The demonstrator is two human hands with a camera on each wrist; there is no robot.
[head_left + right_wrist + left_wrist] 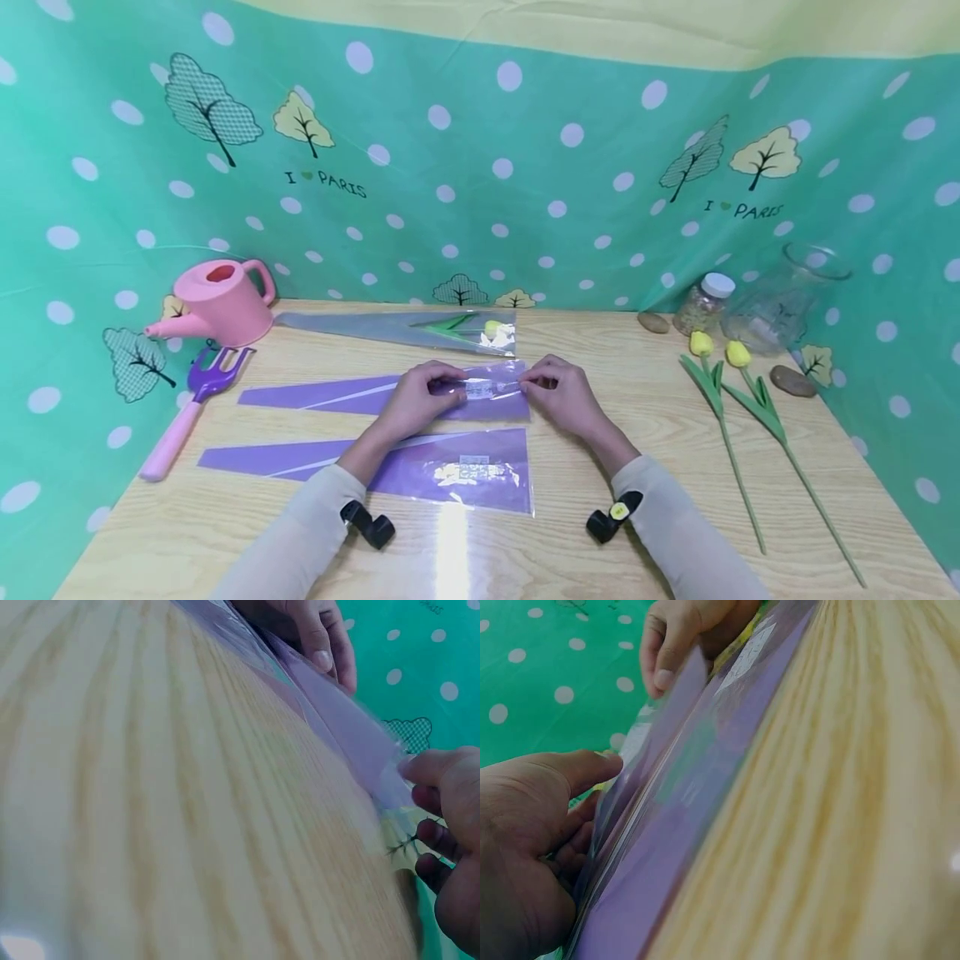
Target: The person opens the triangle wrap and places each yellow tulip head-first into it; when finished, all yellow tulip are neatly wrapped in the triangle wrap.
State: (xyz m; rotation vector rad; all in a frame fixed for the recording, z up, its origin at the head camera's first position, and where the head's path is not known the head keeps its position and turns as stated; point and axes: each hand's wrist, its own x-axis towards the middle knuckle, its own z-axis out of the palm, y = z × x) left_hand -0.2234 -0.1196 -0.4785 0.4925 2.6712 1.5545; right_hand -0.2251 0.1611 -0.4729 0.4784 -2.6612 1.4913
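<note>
A tapered flower sleeve (322,395), purple with a glossy clear front and a white printed label, lies in the middle of three rows on the table. My left hand (422,397) pinches its clear film left of the label. At the wide right end my right hand (564,398) holds the edge between thumb and fingers. In the left wrist view the film (686,690) stands lifted between both hands; the right wrist view shows the sleeve's corner (386,769) at my right thumb. Nearer me lies a second purple sleeve (412,477), partly under my left forearm.
Behind, a grey-backed sleeve (352,327) contains a yellow tulip (492,329). At left are a pink watering can (228,308) and a purple hand fork (213,375). On the right: two tulips (722,408), a lidded jar (701,310), a glass vase (772,312) and stones (792,382).
</note>
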